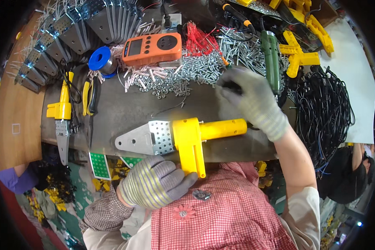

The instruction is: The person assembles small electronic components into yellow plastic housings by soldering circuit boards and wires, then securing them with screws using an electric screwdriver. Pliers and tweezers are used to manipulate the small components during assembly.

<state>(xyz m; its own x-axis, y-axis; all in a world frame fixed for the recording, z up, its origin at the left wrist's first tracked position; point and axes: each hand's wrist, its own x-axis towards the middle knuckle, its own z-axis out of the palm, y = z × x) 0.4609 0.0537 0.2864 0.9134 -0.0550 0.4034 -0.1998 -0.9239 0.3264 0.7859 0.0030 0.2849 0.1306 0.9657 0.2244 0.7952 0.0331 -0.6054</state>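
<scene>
My left hand [154, 183], in a striped grey glove, has its fingers closed at the lower leg of a yellow pipe welder [187, 135]. The welder lies across the near table edge, its grey pointed metal plate [133, 139] to the left and its round yellow handle [223, 128] to the right. Above the handle, my gloved right hand [246, 93] hovers by the pile of screws [202, 68], fingers curled and partly blurred. A small orange-tipped piece [225, 61] shows beside those fingertips; whether they hold it, I cannot tell.
An orange meter [152, 48], a blue solder spool [101, 60] and a green electric screwdriver [271, 62] lie along the back. Yellow-handled pliers [86, 98] and another yellow welder [62, 108] are left. Black cables [323, 112] heap at right; metal plates [71, 31] stand far left.
</scene>
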